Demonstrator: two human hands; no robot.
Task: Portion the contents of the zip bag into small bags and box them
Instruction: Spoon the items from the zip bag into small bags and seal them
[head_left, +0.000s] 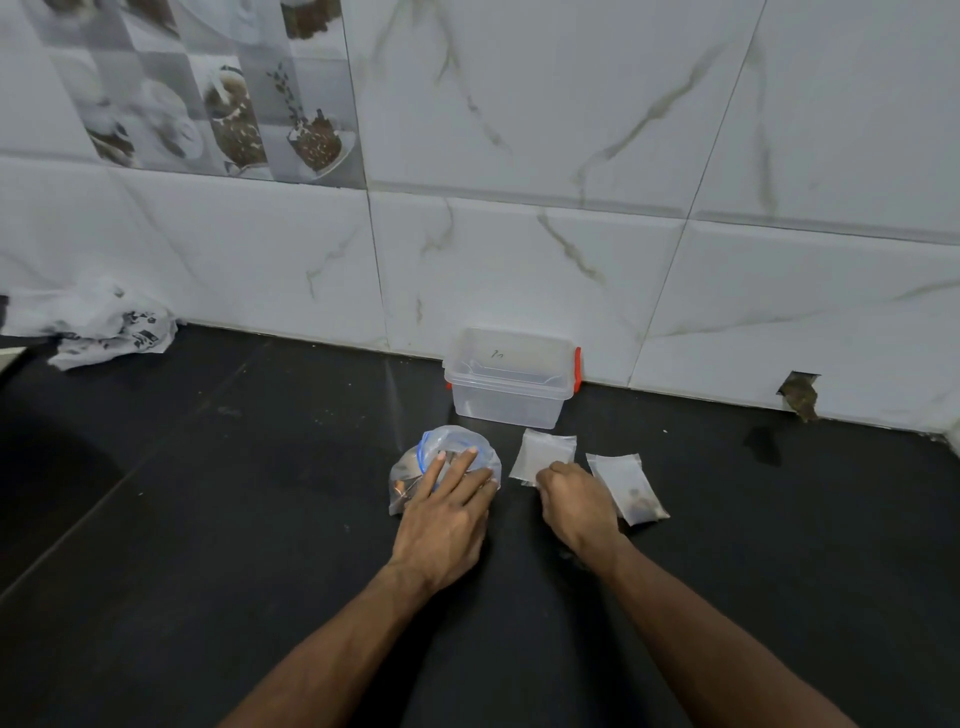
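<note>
A clear zip bag (415, 470) with a blue zip strip lies on the black counter, some brown bits inside it. My left hand (447, 512) rests flat on it with straight fingers. Right of it lies an empty small clear bag (545, 451); my right hand (576, 506) has its fingers curled at that bag's near corner and seems to pinch it. A second small bag (631, 486), holding dark brown contents at its near end, lies just right of my right hand. A clear plastic box (511, 379) with red side clips stands against the wall behind them, lid on.
A crumpled white printed plastic bag (98, 325) lies at the far left by the wall. The tiled wall closes the back of the black counter (260, 519). A broken hole in the tile (800, 397) sits at the right, with a dark stain below it.
</note>
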